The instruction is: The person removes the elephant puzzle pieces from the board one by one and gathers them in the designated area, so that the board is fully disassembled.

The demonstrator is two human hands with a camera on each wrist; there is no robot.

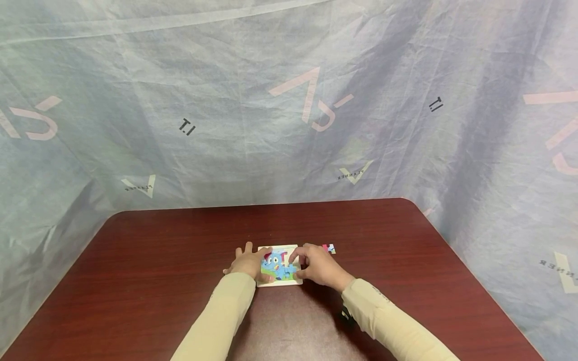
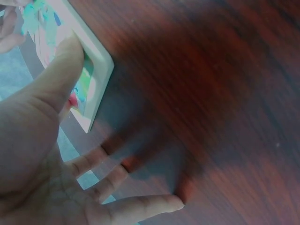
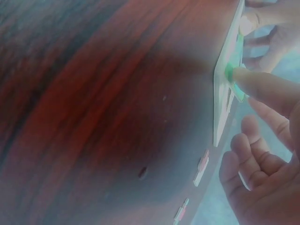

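A small jigsaw puzzle of a blue cartoon animal sits in a pale frame [image 1: 280, 284] on the table. My left hand [image 1: 246, 263] is at its left side, fingers spread out over the table. The left thumb [image 2: 70, 54] lies straight across the frame's edge onto the picture. My right hand [image 1: 321, 265] is at the frame's right side, its thumb and index finger pinching a blue and green puzzle piece [image 3: 240, 92]. That piece tilts up from the lower right part of the picture. Above it, the frame's pale backing shows at the upper right.
Loose puzzle pieces [image 1: 331, 248] lie on the table just beyond the right hand; two pieces [image 3: 201, 168] appear in the right wrist view. The dark red table [image 1: 158, 281] reaches back to a grey printed cloth [image 1: 244, 100]. A small dark object [image 1: 346, 315] shows under the right sleeve.
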